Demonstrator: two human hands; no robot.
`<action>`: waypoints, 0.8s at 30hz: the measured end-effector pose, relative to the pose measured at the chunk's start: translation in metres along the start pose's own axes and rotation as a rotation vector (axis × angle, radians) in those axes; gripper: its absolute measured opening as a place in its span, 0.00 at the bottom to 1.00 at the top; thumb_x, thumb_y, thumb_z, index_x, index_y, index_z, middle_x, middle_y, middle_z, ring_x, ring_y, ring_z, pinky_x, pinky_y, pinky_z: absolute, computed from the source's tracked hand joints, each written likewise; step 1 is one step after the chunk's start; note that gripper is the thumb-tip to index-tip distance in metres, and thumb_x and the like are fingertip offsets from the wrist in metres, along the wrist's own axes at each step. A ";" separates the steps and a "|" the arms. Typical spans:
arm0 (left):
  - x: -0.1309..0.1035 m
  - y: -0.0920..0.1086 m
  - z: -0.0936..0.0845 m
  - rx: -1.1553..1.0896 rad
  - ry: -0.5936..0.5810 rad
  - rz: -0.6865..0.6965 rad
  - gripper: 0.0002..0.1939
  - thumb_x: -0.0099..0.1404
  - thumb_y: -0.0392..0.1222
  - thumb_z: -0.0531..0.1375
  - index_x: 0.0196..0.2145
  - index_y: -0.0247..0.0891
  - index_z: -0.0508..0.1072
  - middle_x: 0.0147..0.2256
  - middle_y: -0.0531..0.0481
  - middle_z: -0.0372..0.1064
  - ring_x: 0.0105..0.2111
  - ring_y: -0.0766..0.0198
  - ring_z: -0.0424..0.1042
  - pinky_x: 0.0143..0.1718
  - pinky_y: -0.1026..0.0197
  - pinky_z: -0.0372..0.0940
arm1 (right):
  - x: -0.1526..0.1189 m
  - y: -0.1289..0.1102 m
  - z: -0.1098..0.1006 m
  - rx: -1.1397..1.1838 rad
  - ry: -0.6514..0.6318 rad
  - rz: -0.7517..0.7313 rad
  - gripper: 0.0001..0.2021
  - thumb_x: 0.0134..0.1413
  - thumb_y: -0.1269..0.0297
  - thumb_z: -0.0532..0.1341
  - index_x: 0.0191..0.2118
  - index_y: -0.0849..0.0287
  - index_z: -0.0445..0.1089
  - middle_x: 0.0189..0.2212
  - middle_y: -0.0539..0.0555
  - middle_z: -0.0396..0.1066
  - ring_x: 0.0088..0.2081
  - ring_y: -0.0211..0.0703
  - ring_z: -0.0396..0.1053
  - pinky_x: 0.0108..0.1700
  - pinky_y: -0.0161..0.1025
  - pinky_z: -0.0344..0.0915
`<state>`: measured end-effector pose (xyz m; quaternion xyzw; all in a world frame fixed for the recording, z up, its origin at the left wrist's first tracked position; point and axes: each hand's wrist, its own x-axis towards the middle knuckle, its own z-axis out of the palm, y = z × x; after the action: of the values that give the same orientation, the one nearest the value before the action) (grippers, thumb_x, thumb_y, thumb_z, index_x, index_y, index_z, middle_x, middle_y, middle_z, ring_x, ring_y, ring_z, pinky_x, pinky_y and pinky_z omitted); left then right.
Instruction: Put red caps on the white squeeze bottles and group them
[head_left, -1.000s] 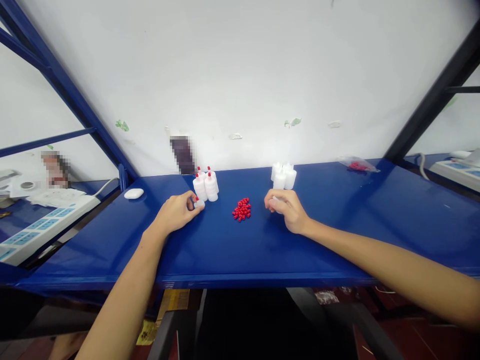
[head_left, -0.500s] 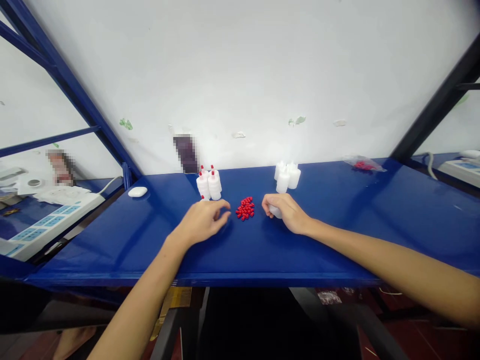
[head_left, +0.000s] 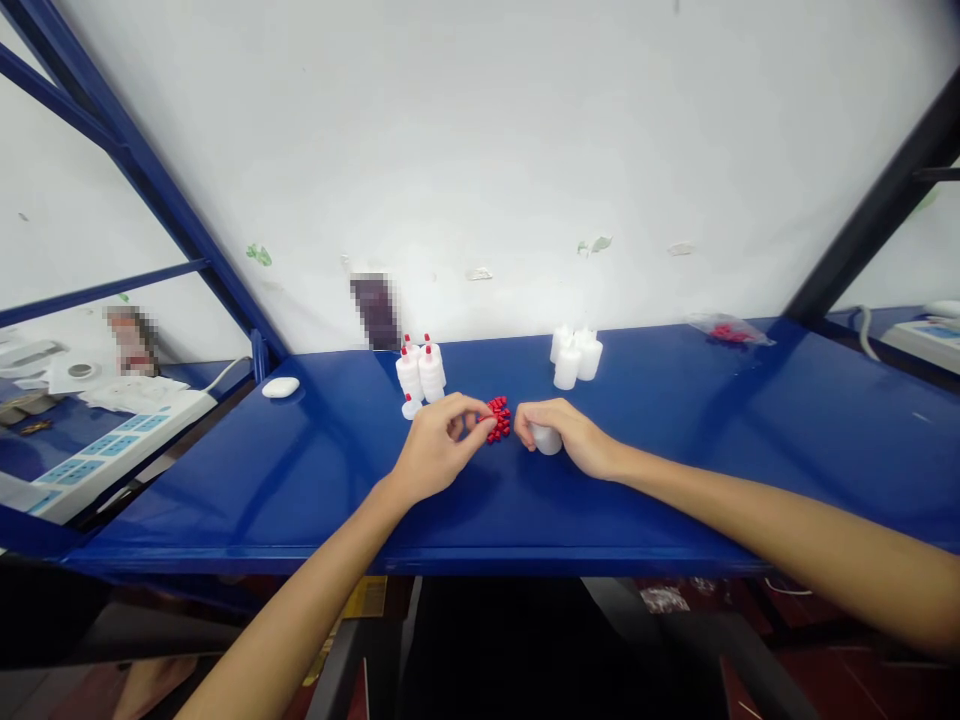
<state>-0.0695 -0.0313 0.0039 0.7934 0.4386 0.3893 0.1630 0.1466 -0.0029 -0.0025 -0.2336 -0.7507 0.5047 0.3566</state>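
Note:
My left hand [head_left: 444, 445] is at the left edge of a small pile of red caps [head_left: 501, 422]. Its thumb and index finger come together in a pinch on a red cap, partly hidden by the fingertips. My right hand [head_left: 571, 432], just right of the pile, has its fingers wrapped round a small white plastic bottle [head_left: 547, 441]. The bottle's lower part shows under the hand; its top is hidden. Behind my left hand stand several white bottles with red-tipped tops [head_left: 430, 374]. Several plain white bottles [head_left: 566, 368] are grouped beyond my right hand.
All this is on a blue table [head_left: 675, 420] against a white wall. A white oval object [head_left: 280, 387] lies at the left. Toward the back right is a clear bag with red pieces [head_left: 729, 331]. Blue frame posts rise at both sides; a power strip [head_left: 112, 450] lies beyond the left one.
My left hand has moved right to the red caps, and its thumb and index finger have closed together. My right hand has shifted slightly left with the bottle, whose lower part now shows more.

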 end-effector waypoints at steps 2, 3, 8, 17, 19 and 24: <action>0.006 0.011 0.013 -0.291 0.108 -0.088 0.10 0.67 0.47 0.60 0.38 0.37 0.74 0.28 0.51 0.69 0.27 0.66 0.69 0.28 0.64 0.65 | 0.000 0.005 0.001 0.068 0.003 0.008 0.23 0.65 0.56 0.46 0.22 0.59 0.65 0.21 0.51 0.63 0.26 0.41 0.60 0.34 0.40 0.56; 0.009 0.016 0.021 -0.409 0.112 -0.110 0.11 0.66 0.48 0.62 0.38 0.37 0.73 0.28 0.51 0.69 0.27 0.66 0.70 0.28 0.63 0.66 | 0.000 0.008 0.001 0.102 0.009 0.019 0.24 0.65 0.54 0.45 0.22 0.59 0.65 0.20 0.52 0.63 0.26 0.41 0.60 0.34 0.40 0.56; 0.021 0.029 0.050 -0.784 -0.019 -0.156 0.16 0.62 0.52 0.64 0.38 0.35 0.71 0.23 0.54 0.67 0.23 0.65 0.72 0.29 0.60 0.71 | -0.001 0.020 -0.001 0.234 0.064 0.042 0.26 0.63 0.47 0.47 0.21 0.59 0.65 0.19 0.52 0.64 0.25 0.41 0.61 0.33 0.40 0.59; 0.017 0.026 0.054 -0.875 -0.040 -0.125 0.15 0.65 0.50 0.63 0.39 0.34 0.69 0.26 0.52 0.69 0.26 0.66 0.71 0.32 0.61 0.69 | 0.001 0.015 -0.002 0.247 0.079 0.006 0.24 0.61 0.52 0.53 0.18 0.59 0.65 0.17 0.52 0.65 0.23 0.39 0.62 0.30 0.38 0.58; 0.016 0.026 0.054 -0.840 -0.059 -0.114 0.14 0.66 0.49 0.62 0.40 0.34 0.69 0.27 0.52 0.69 0.27 0.66 0.72 0.34 0.60 0.69 | 0.001 0.014 -0.002 0.240 0.091 0.019 0.23 0.60 0.53 0.54 0.17 0.60 0.65 0.16 0.52 0.64 0.22 0.39 0.61 0.29 0.38 0.57; 0.015 0.024 0.053 -0.674 -0.060 -0.098 0.12 0.66 0.48 0.62 0.41 0.37 0.71 0.31 0.52 0.65 0.29 0.67 0.68 0.34 0.62 0.66 | -0.002 0.005 0.000 0.204 0.113 0.071 0.20 0.58 0.58 0.54 0.17 0.59 0.64 0.14 0.51 0.62 0.19 0.37 0.59 0.25 0.37 0.55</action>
<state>-0.0108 -0.0287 -0.0086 0.6840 0.3182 0.4806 0.4472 0.1479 -0.0023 -0.0073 -0.2507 -0.6652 0.5769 0.4023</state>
